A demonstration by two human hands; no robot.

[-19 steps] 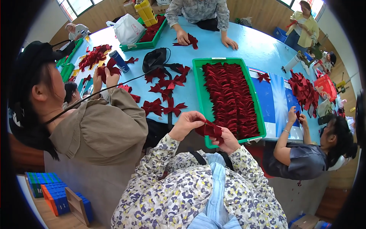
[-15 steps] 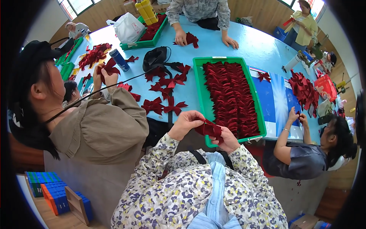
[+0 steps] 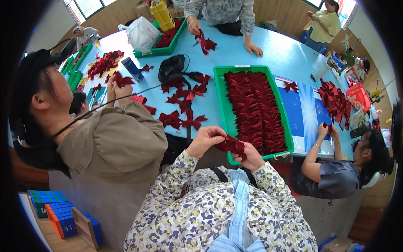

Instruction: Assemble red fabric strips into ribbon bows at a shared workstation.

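Between my two hands, in front of the table edge, is a dark red ribbon bow (image 3: 231,145). My left hand (image 3: 205,140) pinches its left end between thumb and fingers. The right end sits in my right hand (image 3: 250,156), whose fingers are closed round it. Just beyond, a green tray (image 3: 226,113) holds two long rows of packed red bows (image 3: 256,109). Several loose red bows (image 3: 193,120) lie on the light blue table to the left of the tray.
A black bag (image 3: 171,67), a blue bottle (image 3: 132,69) and a second green tray (image 3: 157,51) with a white plastic bag (image 3: 143,34) stand farther left. Co-workers sit close on both sides; another stands across the table. A bow pile (image 3: 334,101) lies right on blue sheets.
My hands stay nearly in place, still gripping the bow, which has turned slightly. Across the table, the co-worker has lifted a red bow off the surface.
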